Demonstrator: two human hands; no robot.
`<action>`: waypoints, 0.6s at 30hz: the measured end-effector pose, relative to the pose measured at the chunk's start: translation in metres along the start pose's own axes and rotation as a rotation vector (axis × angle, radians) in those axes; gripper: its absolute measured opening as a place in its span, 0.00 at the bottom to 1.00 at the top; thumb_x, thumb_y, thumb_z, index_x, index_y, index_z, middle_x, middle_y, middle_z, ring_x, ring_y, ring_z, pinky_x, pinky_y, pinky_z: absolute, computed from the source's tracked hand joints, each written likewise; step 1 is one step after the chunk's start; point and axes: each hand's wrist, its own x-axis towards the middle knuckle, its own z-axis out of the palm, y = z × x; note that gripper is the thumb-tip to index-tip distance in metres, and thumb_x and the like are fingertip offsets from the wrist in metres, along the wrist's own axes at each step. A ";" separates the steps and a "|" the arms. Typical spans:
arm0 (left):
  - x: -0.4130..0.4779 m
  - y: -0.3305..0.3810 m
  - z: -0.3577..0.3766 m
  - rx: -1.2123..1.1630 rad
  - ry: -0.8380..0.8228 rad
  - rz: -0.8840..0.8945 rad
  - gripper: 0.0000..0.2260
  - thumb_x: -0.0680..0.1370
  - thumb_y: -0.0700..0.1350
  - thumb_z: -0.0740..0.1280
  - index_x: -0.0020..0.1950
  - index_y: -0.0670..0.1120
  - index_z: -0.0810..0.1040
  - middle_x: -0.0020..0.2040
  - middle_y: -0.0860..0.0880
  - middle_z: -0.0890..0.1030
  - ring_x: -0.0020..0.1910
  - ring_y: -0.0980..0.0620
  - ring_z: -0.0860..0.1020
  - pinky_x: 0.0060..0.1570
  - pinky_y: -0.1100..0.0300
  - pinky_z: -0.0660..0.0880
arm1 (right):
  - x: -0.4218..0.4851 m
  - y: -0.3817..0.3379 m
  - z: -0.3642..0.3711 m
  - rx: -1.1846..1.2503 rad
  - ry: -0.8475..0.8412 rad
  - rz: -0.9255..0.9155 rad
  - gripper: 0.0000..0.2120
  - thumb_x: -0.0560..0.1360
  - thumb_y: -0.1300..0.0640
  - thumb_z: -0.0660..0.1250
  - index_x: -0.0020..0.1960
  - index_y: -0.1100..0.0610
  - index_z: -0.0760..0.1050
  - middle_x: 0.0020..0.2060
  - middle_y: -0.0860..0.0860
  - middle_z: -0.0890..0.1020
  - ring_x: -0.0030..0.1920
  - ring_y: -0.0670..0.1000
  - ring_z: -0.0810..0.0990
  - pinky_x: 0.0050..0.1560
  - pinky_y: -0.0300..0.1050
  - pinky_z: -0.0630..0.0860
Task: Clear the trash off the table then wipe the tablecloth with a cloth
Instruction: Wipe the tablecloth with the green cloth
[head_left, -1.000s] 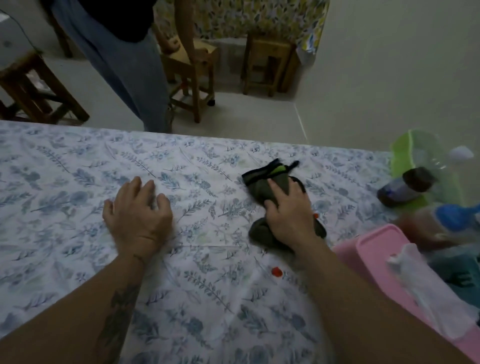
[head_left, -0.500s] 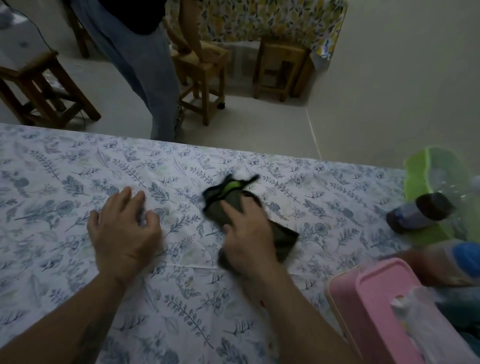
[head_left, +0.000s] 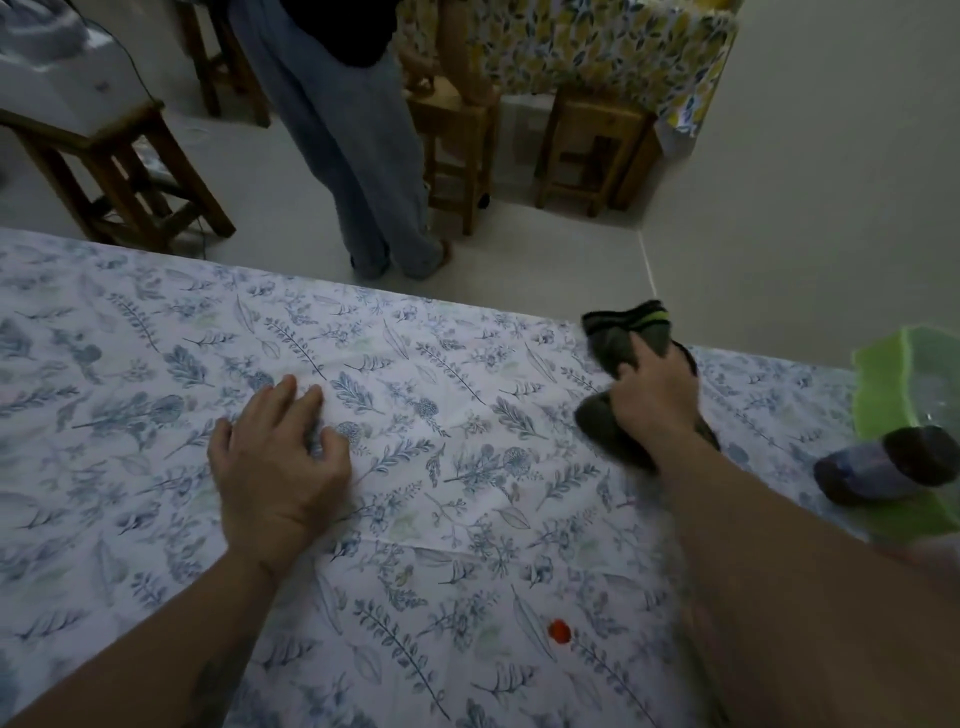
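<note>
**Me:** While my right hand (head_left: 654, 400) bunches the dark grey-green cloth with a lime stripe (head_left: 628, 332) in its curled fingers, it presses that cloth down on the white tablecloth printed with blue leaves (head_left: 467, 374), close to the far edge of the counter (head_left: 62, 244), towards the right.

**Friend:** And the other one?

**Me:** My left hand (head_left: 280, 467) lies palm down on the tablecloth, well apart from the cloth. Its fingers are loose and a little bent, and it holds nothing.

**Friend:** What else is on there?

**Me:** A small red speck (head_left: 559, 630) lies on the tablecloth near me, between my forearms. At the right edge sits a translucent green plastic container (head_left: 883, 384). A bottle with a dark cap (head_left: 883, 470) lies on its side against it; whether it is inside, I cannot tell.

**Friend:** Who's opposite?

**Me:** A person in blue jeans (head_left: 343, 156) stands on the floor past the far edge, among wooden stools (head_left: 130, 176). Behind them hangs a yellow leaf-print cloth (head_left: 597, 41).
</note>
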 end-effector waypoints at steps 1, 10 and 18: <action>0.000 0.000 0.000 0.001 0.001 0.003 0.27 0.74 0.55 0.55 0.71 0.50 0.76 0.75 0.49 0.70 0.75 0.50 0.65 0.76 0.42 0.50 | 0.004 0.014 -0.004 -0.030 0.015 0.060 0.24 0.78 0.54 0.59 0.74 0.45 0.65 0.71 0.61 0.66 0.70 0.64 0.65 0.72 0.63 0.61; 0.001 -0.003 0.003 0.042 -0.022 0.001 0.26 0.75 0.55 0.55 0.71 0.50 0.74 0.75 0.49 0.69 0.76 0.50 0.64 0.76 0.40 0.51 | -0.006 -0.002 -0.003 0.106 0.024 0.077 0.23 0.77 0.61 0.59 0.69 0.48 0.75 0.63 0.60 0.74 0.58 0.64 0.74 0.61 0.56 0.73; 0.000 -0.003 0.002 0.044 -0.022 0.002 0.25 0.75 0.55 0.57 0.72 0.51 0.73 0.76 0.49 0.69 0.76 0.50 0.63 0.75 0.40 0.51 | -0.109 -0.146 0.045 0.167 -0.269 -0.732 0.23 0.73 0.59 0.65 0.68 0.50 0.75 0.66 0.56 0.73 0.63 0.59 0.70 0.68 0.52 0.66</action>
